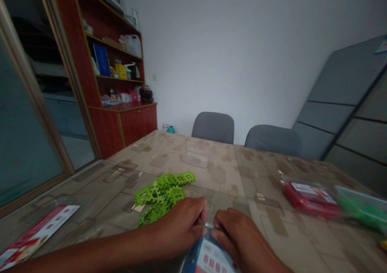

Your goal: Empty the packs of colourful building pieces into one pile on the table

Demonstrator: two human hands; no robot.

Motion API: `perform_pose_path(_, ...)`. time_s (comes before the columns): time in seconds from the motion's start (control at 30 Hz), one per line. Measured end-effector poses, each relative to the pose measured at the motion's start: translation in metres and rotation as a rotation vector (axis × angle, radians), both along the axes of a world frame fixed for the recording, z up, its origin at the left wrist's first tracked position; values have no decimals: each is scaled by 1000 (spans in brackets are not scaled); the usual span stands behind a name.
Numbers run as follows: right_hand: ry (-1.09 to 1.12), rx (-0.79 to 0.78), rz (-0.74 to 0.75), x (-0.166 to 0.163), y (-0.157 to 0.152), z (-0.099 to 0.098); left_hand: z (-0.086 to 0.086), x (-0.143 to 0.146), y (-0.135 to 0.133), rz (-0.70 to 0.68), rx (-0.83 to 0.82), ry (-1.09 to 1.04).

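At six o'clock in the view, the far edge of a blue box (211, 259) is grasped by the curled fingers of the left hand (187, 218) and right hand (237, 228), seemingly so it is steadied from both sides. On the worktop (256, 176), green pieces (165, 194) are heaped at its eleven o'clock, apparently within easy reach; a clear tray (195, 154) is placed at twelve.

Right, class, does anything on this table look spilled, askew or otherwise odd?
The green pieces look spilled: they lie in a jumbled heap on the patterned tablecloth, just beyond the left hand, unlike the packaged red set. The printed card at left lies askew. No damage is evident.
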State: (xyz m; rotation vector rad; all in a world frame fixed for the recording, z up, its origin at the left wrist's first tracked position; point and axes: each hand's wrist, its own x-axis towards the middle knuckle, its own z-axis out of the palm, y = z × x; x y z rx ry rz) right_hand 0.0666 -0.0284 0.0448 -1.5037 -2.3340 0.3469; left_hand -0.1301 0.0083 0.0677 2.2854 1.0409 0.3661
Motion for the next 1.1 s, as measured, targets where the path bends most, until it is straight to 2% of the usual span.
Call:
perform_pose_path(0.2,-124,71,-45,3,0,-7,2,-1,-1,19,59,5)
perform_pose_path(0.43,-95,-3,-81,2,-3,-5,4,3,-4,42,55,-10)
perform_pose_path(0.53,3,-76,-56,4,-5,5,1,4,-3,10,-41,-89)
perform_pose_path(0.63,175,-161,66,12,-9,17,-1,1,-1,40,-223,-273)
perform_pose_path(0.7,332,-236,116,20,-14,23,0,-3,0,69,-363,-399)
perform_pose_path(0.77,538,-317,81,28,-19,24,3,-7,0,100,-461,-490)
perform_pose_path(0.83,714,-366,18,35,-22,20,9,-13,0,161,-499,-552)
perform_pose_path(0.9,767,-358,-32,40,-22,11,17,-20,1,262,-506,-620)
perform_pose_path(1.03,620,-301,-91,50,-18,-11,34,-57,10,507,-475,-783)
perform_pose_path(1.1,511,-319,-76,55,-16,-20,37,-95,16,667,-324,-778)
